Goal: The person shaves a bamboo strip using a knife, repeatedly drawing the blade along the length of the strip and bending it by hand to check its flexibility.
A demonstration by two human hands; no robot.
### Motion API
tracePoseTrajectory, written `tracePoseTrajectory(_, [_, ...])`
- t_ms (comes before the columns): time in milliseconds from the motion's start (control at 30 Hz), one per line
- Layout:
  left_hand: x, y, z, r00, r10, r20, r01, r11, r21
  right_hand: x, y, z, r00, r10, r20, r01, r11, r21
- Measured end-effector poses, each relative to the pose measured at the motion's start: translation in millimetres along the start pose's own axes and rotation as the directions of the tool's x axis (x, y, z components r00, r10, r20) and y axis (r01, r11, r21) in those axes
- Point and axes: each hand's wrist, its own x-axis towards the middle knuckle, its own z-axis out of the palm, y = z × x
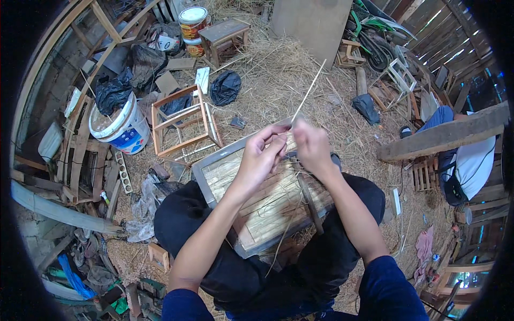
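Observation:
A thin pale strip [311, 85], like split bamboo or straw, slants up and away from between my hands. My left hand [263, 151] is closed, thumb and fingers pinched at the strip's lower end. My right hand [311, 145] is curled into a fist against the same end and is blurred by motion; its fingertips are hidden. Under both hands, a panel of pale slats in a grey wooden frame [206, 182] rests tilted across my lap. A dark narrow bar [309, 203] lies on it near my right wrist, with loose fibres around.
Left stand a small wooden frame [183, 145] and a white bucket [124, 128] with black plastic on top. A low stool [224, 32] and paint pails [193, 24] are farther back. A thick beam [444, 132] juts in at right, before a seated person [474, 166]. Straw covers the floor.

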Motion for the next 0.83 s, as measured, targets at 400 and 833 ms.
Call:
tracePoseTrajectory(400, [1, 7, 2, 0.997, 0.060, -0.041, -0.060, 0.998, 0.003, -5, -7, 11, 0.996, -0.065, -0.066, 0.065, 0.998, -0.009])
tracePoseTrajectory(833, [7, -12, -5, 0.999, 0.010, 0.035, -0.010, 1.000, -0.005, 2, -4, -7, 0.992, -0.123, 0.041, 0.128, 0.980, -0.154])
